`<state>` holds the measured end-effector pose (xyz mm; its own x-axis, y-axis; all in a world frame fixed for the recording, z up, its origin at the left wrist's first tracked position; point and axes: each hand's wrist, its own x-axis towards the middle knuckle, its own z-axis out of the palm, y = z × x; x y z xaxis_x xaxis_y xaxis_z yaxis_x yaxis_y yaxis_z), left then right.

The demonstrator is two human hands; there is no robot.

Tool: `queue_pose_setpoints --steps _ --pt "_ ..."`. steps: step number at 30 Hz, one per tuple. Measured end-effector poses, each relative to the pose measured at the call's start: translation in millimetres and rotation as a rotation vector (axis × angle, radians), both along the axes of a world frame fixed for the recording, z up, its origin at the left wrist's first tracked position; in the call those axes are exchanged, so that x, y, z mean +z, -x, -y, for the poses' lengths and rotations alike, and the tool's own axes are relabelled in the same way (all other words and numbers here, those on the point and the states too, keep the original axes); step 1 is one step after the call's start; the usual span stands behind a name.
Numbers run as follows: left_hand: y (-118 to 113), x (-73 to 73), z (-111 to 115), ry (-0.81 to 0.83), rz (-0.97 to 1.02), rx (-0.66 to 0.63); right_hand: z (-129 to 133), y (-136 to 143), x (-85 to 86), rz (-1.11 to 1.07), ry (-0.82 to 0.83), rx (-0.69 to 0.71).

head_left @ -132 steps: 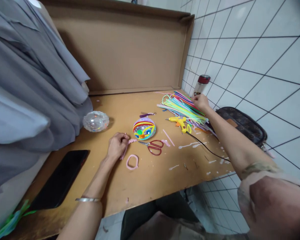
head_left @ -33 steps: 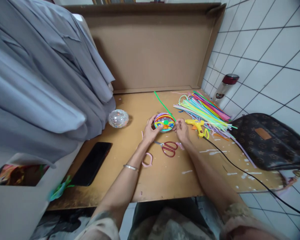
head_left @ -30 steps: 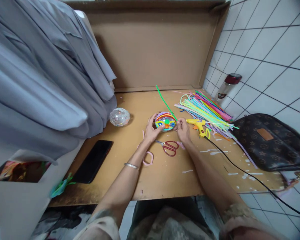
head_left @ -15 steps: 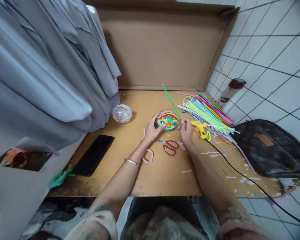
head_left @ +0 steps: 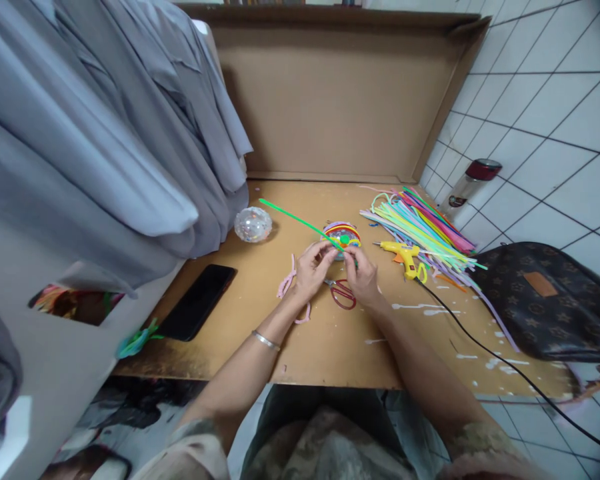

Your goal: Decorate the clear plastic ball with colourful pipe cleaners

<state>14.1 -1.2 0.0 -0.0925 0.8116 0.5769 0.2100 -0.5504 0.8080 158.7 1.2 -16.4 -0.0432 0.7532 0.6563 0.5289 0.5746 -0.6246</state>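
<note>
At the centre of the frame, our left hand [head_left: 314, 268] and right hand [head_left: 361, 272] both pinch the green pipe cleaner [head_left: 300, 221], which slants toward the upper left. Just beyond our fingers sits the decorated ball [head_left: 347, 233], partly hidden by them. Below are the red-handled scissors [head_left: 343, 294]; right of centre, the yellow glue gun [head_left: 405, 257] lies beside the bundle of pipe cleaners [head_left: 420, 223].

Blk phone [head_left: 199, 302]: flat on table [head_left: 330, 360], L side, near grey cloth [head_left: 130, 133], which drapes down at far L. Cardboard panel [head_left: 340, 107]: upright at rear edge. Clear bottle [head_left: 464, 191] w/ dk red cap [head_left: 483, 169]: rear R, by tiled wall [head_left: 545, 133]. Dk brn patterned bag [head_left: 550, 307] w/ tan patch [head_left: 541, 284]: R end, front of btl.
</note>
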Motion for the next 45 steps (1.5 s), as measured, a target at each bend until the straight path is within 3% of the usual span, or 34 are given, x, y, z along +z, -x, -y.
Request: queue_pose_setpoints --steps 6,11,15,18,21,23,26,30,34,36,39,45 --pt "7.0 -2.4 0.7 0.180 0.281 -0.033 10.9 12.8 -5.8 0.235 -0.048 0.122" --pt "16.2 -7.3 -7.0 0.272 0.350 -0.032 11.6 12.8 -3.7 0.340 -0.085 0.045" --pt "25.5 -10.5 -4.3 0.152 0.121 0.143 7.5 5.6 2.6 0.286 -0.060 -0.027" --pt "31.0 -8.2 1.3 -0.028 -0.180 0.263 3.5 -0.6 5.9 0.179 0.076 0.052" --pt "32.2 -3.1 4.2 -0.175 -0.402 0.220 1.1 -2.8 9.2 -0.006 0.342 0.290" --pt "32.7 -1.0 2.6 -0.179 -0.519 0.147 0.7 -1.9 13.1 -0.170 0.465 0.408" --pt "36.4 -2.3 -4.0 -0.165 -0.623 0.115 0.5 -0.4 20.1 -0.317 0.507 0.436" --pt "43.2 -8.2 -11.2 -0.165 -0.644 0.152 -2.3 -4.8 24.5 -0.381 0.453 0.312" --pt "45.8 -9.7 -11.6 -0.273 -0.674 0.202 -3.9 -16.5 26.8 -0.322 0.132 -0.025" --pt "46.1 -9.0 -11.1 -0.325 -0.698 0.229 -2.4 -21.0 28.5 -0.199 -0.072 -0.175" --pt "46.4 -8.4 -11.3 -0.387 -0.721 0.261 2.3 -21.6 28.8 0.056 -0.274 -0.279" --pt "44.9 -9.5 -11.6 -0.409 -0.726 0.283 10.1 -10.1 24.0 0.641 -0.311 -0.320"
